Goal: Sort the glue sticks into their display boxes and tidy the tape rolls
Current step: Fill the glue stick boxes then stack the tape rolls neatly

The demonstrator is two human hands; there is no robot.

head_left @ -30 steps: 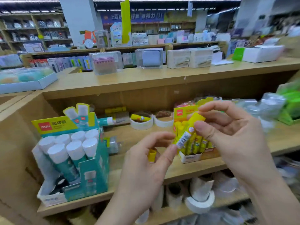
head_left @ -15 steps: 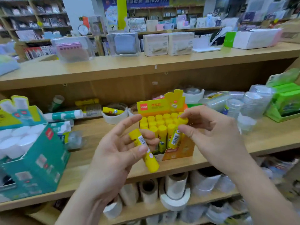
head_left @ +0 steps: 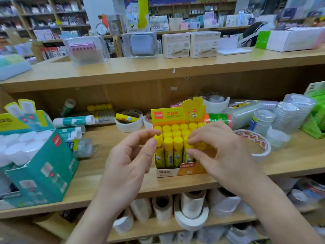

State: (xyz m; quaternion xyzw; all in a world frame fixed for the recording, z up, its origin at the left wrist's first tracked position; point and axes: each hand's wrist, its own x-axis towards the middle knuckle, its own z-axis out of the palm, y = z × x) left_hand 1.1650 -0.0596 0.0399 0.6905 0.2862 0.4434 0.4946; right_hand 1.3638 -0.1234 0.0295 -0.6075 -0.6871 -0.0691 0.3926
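On a wooden shelf (head_left: 109, 176), a teal display box (head_left: 44, 166) sits well left of the yellow display box (head_left: 177, 114), which looks nearly full, its sticks upright with caps up. The left hand (head_left: 126, 166) pinches the front-left stick (head_left: 159, 155) by its cap. The right hand (head_left: 221, 155) closes thumb and forefinger on the front-right stick (head_left: 187, 156). Seemingly still unsorted are a tape roll (head_left: 260, 152) right of the yellow box and, behind-left, a loose yellow stick (head_left: 126, 118) and a teal stick (head_left: 73, 120), both lying sideways.
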